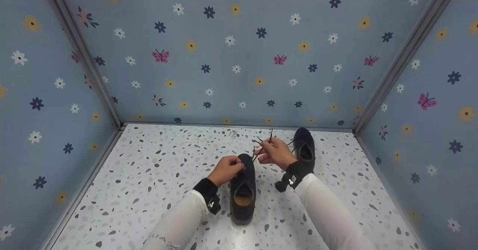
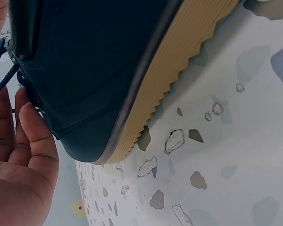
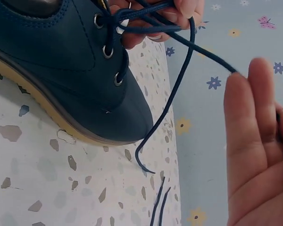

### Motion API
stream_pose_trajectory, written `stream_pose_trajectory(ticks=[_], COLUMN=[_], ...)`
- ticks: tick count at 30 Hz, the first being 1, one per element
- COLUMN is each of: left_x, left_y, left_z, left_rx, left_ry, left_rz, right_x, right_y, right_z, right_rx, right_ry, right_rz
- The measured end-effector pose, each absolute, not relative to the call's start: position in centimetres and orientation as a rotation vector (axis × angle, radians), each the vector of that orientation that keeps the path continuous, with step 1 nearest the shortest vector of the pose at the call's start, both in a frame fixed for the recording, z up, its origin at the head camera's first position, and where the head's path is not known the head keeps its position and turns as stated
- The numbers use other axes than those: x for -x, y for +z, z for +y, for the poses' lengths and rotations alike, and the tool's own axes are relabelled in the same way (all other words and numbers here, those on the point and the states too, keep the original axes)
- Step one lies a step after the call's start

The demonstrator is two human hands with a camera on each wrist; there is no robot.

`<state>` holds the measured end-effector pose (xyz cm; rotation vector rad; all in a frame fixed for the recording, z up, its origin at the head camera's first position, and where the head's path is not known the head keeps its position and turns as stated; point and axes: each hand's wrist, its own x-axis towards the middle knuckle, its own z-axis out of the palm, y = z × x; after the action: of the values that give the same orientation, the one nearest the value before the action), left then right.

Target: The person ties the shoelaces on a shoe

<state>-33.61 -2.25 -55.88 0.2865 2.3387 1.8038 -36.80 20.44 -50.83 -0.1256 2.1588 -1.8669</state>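
Note:
A dark blue lace-up shoe point(image 1: 248, 173) with a ridged tan sole point(image 2: 155, 87) sits on the floor, toe toward the back wall. The left hand point(image 1: 226, 169) is over its front, pinching a loop of the blue shoelace point(image 3: 148, 29) by the metal eyelets point(image 3: 107, 51). To the right of the shoe, the right hand point(image 1: 276, 152) holds one lace end drawn out from the loop, the cord passing behind two straight fingers point(image 3: 240, 117). Another lace end hangs past the toe in the right wrist view.
A second dark shoe point(image 1: 302, 135) stands at the right near the back wall, its laces trailing left. Flower-printed blue panels point(image 1: 235, 56) with grey metal edges enclose the speckled white floor point(image 1: 149, 190) at the back and both sides.

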Motion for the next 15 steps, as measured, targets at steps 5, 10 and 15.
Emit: stream_pose_trajectory(ticks=[5, 10, 15], left_x=[33.61, 33.63, 33.66], left_y=[-55.79, -55.63, -55.56], left_z=[-2.28, -2.39, -2.51], left_rx=[-0.272, -0.246, -0.211], left_ry=[1.818, 1.867, 1.921], left_rz=[2.322, 2.261, 2.195], right_x=[36.66, 36.67, 36.52], right_y=[-51.02, -51.11, -51.07], right_z=[20.48, 20.43, 20.64], right_rx=[0.102, 0.114, 0.157], right_ry=[-1.869, -1.911, -1.895], right_rz=[2.132, 2.089, 2.099])
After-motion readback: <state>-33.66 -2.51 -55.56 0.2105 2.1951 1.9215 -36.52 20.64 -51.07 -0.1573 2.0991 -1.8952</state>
